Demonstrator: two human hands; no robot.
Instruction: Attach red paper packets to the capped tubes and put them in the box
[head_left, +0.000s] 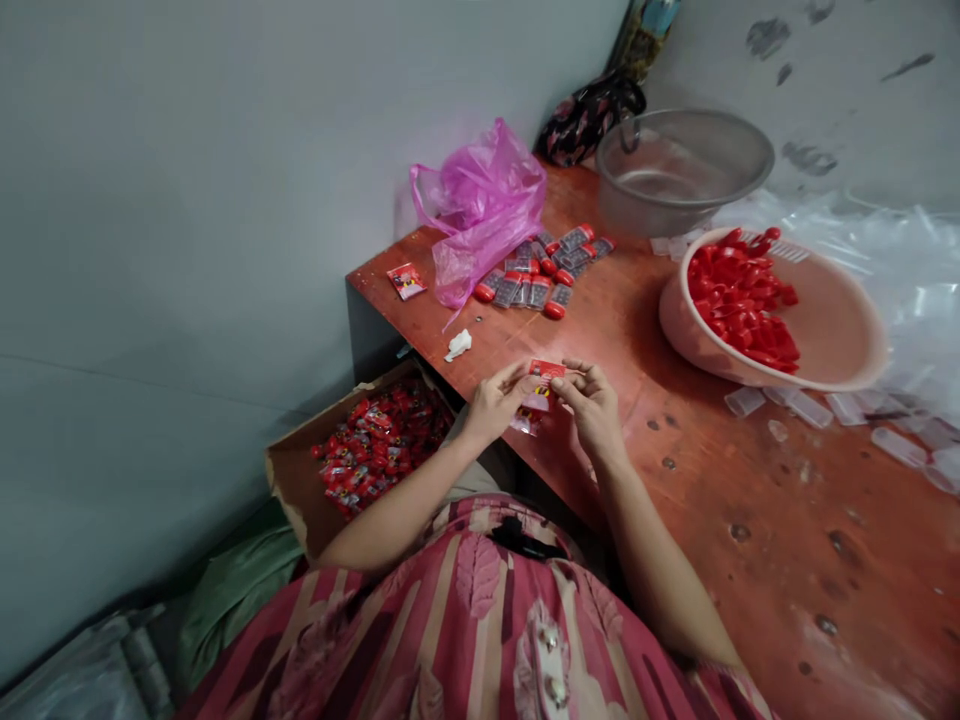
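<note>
Both hands hold a small red and pink printed packet [541, 386] above the table's front edge. My left hand [491, 407] grips its left side with the fingers closed. On the other side, my right hand [596, 408] pinches it between thumb and fingers. Just below the packet, a bit of shiny printed wrapping [527, 422] shows; whether it belongs to the same packet I cannot tell. A similar printed packet [407, 281] lies flat near the table's left corner. Beyond my hands is a loose group of small clear containers with red caps and dark contents [537, 290].
On the red table [675, 520] stand a pink basin of red plastic pieces [840, 330] and a grey basin [682, 195]. Clear plastic cases [810, 408] lie scattered at right. A pink plastic bag [487, 195] sits behind. Below left is a cardboard box [289, 480] of red packets.
</note>
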